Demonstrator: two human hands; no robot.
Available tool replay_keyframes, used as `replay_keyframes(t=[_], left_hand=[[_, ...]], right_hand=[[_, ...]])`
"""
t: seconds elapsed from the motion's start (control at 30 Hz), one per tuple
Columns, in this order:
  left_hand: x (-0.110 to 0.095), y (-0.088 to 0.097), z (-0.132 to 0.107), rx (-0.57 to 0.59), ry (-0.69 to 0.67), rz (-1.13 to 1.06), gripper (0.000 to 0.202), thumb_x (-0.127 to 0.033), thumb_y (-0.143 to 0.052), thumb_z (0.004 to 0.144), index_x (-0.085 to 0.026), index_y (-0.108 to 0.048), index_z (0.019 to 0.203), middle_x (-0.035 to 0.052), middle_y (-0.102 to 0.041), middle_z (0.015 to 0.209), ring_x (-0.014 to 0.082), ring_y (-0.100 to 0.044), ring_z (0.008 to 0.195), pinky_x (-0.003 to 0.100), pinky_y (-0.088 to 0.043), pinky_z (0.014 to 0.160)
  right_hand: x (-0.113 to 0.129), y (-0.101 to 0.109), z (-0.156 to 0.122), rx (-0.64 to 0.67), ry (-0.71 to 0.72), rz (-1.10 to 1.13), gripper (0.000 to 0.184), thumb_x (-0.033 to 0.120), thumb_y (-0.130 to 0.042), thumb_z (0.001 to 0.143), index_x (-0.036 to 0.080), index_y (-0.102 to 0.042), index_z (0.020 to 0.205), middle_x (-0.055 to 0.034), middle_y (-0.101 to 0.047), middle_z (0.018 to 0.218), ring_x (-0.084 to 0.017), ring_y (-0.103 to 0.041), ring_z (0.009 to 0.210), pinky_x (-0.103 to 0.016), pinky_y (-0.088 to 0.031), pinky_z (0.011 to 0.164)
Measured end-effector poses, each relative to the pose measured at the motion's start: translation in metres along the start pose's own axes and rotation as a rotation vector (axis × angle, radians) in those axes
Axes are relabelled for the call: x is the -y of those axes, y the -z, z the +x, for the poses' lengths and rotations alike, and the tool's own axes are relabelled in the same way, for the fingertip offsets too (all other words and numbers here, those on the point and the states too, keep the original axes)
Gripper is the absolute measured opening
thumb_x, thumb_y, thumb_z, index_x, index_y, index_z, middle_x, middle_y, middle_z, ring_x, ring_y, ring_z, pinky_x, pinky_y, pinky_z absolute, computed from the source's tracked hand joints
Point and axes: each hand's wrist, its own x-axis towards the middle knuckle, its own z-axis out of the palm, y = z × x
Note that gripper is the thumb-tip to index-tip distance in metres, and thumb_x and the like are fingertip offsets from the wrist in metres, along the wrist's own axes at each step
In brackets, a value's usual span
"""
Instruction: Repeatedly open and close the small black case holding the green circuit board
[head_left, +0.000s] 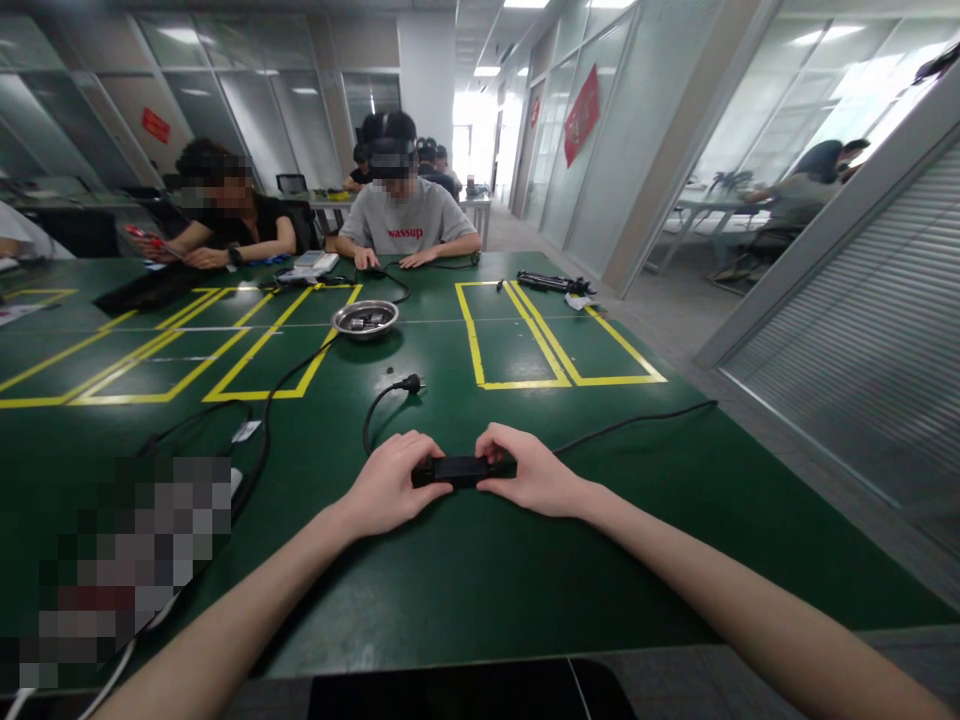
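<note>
Metal bowl [367, 335] with shiny pieces [367, 322] sits beyond the black adapter [460, 471].

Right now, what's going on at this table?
Someone has a black brick by its ends, left hand on one, right hand on the other, low over the green table; whether it touches is unclear. A lead curls from the left-hand side to a plug lying loose just beyond the hands. A cable runs off to the right. Farther back sits a metal bowl with small things in it; a person in grey sits opposite.
</note>
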Motion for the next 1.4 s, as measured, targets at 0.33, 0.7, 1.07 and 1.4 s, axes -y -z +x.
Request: replay_keyframes(t=[0.33, 0.7, 1.07, 1.4], left_hand=[[-0.004, -0.008, 0.002, 0.021, -0.093, 0.042, 0.025, -0.037, -0.067, 0.092, -0.021, -0.067, 0.111, 0.0078, -0.074, 0.104, 0.0261, -0.065, 0.096, 0.039, -0.048, 0.087], [-0.005, -0.012, 0.000, 0.015, -0.223, 0.152, 0.065, -0.040, -0.072, 0.090, -0.023, -0.049, 0.148, 0.0152, -0.062, 0.140, 0.0314, -0.063, 0.120, 0.046, -0.051, 0.102], [-0.001, -0.014, 0.002, -0.070, -0.474, 0.306, 0.037, -0.024, -0.051, 0.101, -0.019, -0.058, 0.137, 0.0136, -0.072, 0.129, 0.0278, -0.069, 0.114, 0.044, -0.053, 0.097], [-0.001, -0.012, 0.003, -0.103, -0.295, 0.211, 0.038, -0.044, -0.062, 0.098, -0.016, -0.067, 0.123, 0.0110, -0.076, 0.102, 0.0251, -0.071, 0.090, 0.038, -0.055, 0.080]], right_hand=[[-0.004, -0.005, 0.001, 0.018, 0.199, -0.277, 0.017, 0.028, -0.071, 0.091, 0.018, -0.070, 0.105, -0.0082, -0.068, 0.094, -0.023, -0.062, 0.087, -0.035, -0.050, 0.076], [-0.007, -0.008, 0.002, -0.007, 0.176, -0.288, 0.035, 0.038, -0.049, 0.105, 0.019, -0.075, 0.094, -0.0083, -0.070, 0.083, -0.022, -0.061, 0.080, -0.035, -0.047, 0.075], [-0.003, -0.003, 0.002, 0.012, -0.125, 0.043, 0.032, 0.039, -0.037, 0.107, 0.023, -0.065, 0.104, 0.0008, -0.068, 0.075, -0.016, -0.063, 0.064, -0.027, -0.048, 0.062], [-0.006, 0.002, -0.001, -0.020, 0.436, -0.470, 0.026, 0.033, -0.057, 0.102, 0.015, -0.067, 0.117, -0.0115, -0.075, 0.094, -0.023, -0.067, 0.083, -0.035, -0.055, 0.073]])
